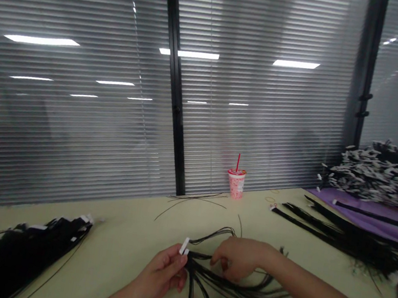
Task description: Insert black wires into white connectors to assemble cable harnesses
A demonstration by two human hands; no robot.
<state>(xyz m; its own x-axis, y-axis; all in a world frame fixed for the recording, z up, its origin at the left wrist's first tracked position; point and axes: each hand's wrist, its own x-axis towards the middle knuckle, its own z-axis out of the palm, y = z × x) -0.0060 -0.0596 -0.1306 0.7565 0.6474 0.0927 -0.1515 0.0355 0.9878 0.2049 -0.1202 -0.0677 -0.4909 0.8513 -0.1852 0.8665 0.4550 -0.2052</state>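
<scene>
My left hand [163, 270] pinches a pair of small white connectors [184, 246] between thumb and forefinger. From these connectors a loose bundle of thin black wires [245, 296] fans out to the right and downward across the table. To the right of it, my right hand [237, 259] is curled with its fingers closed on some of the black wires, a short way from the connectors. Its fingertips are partly hidden. One group of wires loops up behind my right hand, while others hang toward me in front.
On the left lies a thick black wire bundle [29, 248] with white ends. More black cable bundles [342, 233] and a heap of white-ended cables [388, 175] on purple material [368, 211] occupy the right. A pink cup [236, 184] with a straw stands by the window blinds [74, 141].
</scene>
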